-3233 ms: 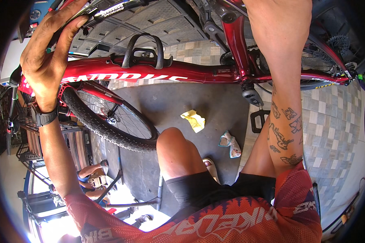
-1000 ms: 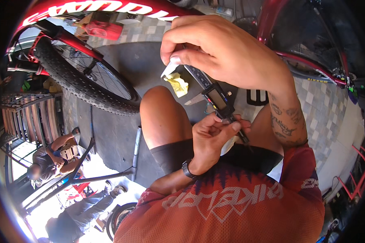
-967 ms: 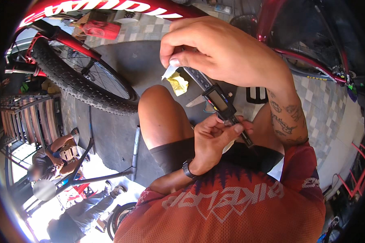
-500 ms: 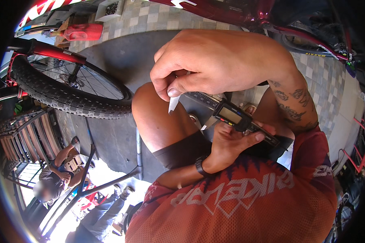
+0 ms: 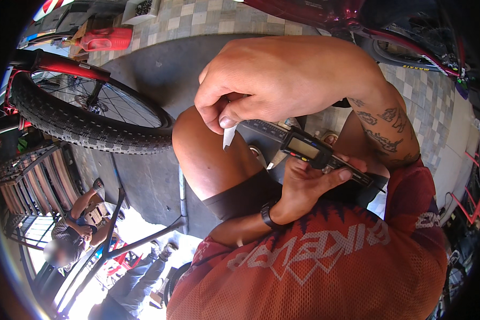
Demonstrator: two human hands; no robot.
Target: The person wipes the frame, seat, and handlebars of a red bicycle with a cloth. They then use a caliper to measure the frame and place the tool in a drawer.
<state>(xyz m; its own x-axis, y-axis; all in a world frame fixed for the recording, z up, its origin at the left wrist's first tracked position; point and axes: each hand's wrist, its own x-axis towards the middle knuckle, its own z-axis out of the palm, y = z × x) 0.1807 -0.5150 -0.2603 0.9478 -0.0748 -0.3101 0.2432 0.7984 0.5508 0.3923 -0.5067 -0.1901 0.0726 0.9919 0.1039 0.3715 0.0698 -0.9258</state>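
Note:
A digital caliper [image 5: 307, 148] with a dark body, a grey display and small coloured buttons lies slantwise between my hands, above my lap. My left hand [image 5: 304, 194], with a black band at its wrist, is closed round the body from below, its thumb along the beam. Over the far left end, my right hand [image 5: 272, 80] pinches the caliper between thumb and curled fingers. One pale pointed jaw shows below my right thumb, the other beside the display. The jaws stand apart, and I see nothing between them. My right fingers hide the beam's end.
A bicycle wheel [image 5: 90, 117] with a knobby tyre and red fork is at the left. A dark red bicycle frame [image 5: 325, 13] crosses the far side. A red jug [image 5: 108, 39] stands far left. Behind a metal stand [image 5: 144, 242], a person [image 5: 77, 232] sits at lower left.
My left thumb has slid a little further along the caliper, away from the display. A thin rod at its right end shows more clearly. The whole view has shifted slightly.

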